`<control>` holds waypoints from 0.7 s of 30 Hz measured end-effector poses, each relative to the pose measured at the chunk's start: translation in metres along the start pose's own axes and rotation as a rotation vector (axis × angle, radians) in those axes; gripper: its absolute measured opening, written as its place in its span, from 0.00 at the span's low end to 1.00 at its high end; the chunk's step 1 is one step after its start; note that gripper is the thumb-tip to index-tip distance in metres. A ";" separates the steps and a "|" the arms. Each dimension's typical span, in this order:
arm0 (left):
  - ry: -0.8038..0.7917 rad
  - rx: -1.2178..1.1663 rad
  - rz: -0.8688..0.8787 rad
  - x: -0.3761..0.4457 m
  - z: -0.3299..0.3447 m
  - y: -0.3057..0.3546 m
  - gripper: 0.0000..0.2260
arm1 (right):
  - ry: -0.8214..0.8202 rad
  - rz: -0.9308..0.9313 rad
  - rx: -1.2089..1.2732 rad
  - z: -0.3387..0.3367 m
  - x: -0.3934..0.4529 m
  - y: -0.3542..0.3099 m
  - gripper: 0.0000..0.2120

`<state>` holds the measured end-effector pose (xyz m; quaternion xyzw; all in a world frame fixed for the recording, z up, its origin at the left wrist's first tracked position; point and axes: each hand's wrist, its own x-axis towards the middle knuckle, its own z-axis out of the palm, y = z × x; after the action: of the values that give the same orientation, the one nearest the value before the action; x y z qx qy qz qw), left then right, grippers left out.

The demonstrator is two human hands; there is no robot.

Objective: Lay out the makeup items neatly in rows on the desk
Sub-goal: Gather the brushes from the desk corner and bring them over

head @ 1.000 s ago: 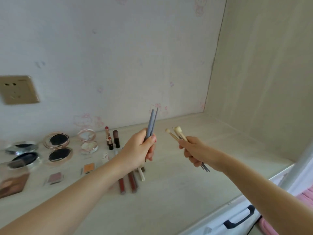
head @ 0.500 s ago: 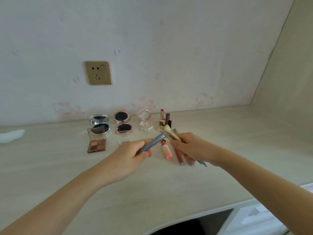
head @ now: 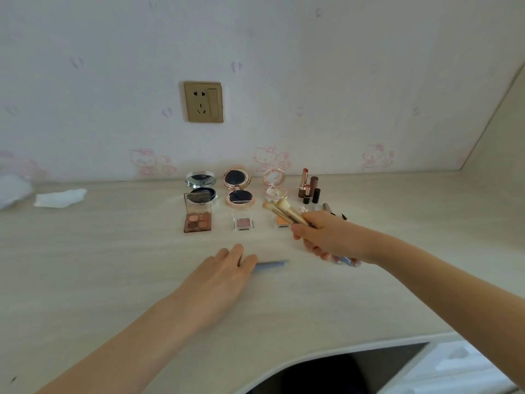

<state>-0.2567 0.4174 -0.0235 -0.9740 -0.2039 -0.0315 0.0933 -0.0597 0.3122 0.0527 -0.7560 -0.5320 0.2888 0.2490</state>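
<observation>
Pale wood-grain desk. White wallpaper, pink cartoon-cat print. Gold socket. Blue-grey tweezers. Cream-bristled brushes. Rose-gold compact, brown eyeshadow palette.

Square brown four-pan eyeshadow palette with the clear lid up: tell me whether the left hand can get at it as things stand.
Probably yes. The left hand rests on a grey-blue tool on the desk; bare desktop lies between it and the square brown eyeshadow palette, with nothing stacked on the palette.

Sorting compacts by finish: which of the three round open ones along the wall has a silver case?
The leftmost compact, behind the square brown eyeshadow palette. Its case is silver; the middle compact and the right compact have rose-gold rims.
</observation>
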 end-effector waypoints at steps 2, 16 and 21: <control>0.023 0.000 0.026 -0.002 0.004 0.004 0.25 | -0.011 0.003 0.013 0.000 0.001 0.002 0.13; 0.090 -0.056 0.042 -0.019 -0.017 0.017 0.30 | -0.096 -0.016 0.059 0.014 0.015 0.014 0.11; -0.057 -0.060 0.006 -0.001 -0.005 0.033 0.27 | -0.103 -0.021 0.051 0.019 0.021 0.012 0.10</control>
<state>-0.2442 0.3865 -0.0246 -0.9775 -0.2026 -0.0098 0.0584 -0.0593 0.3293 0.0272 -0.7277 -0.5446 0.3383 0.2437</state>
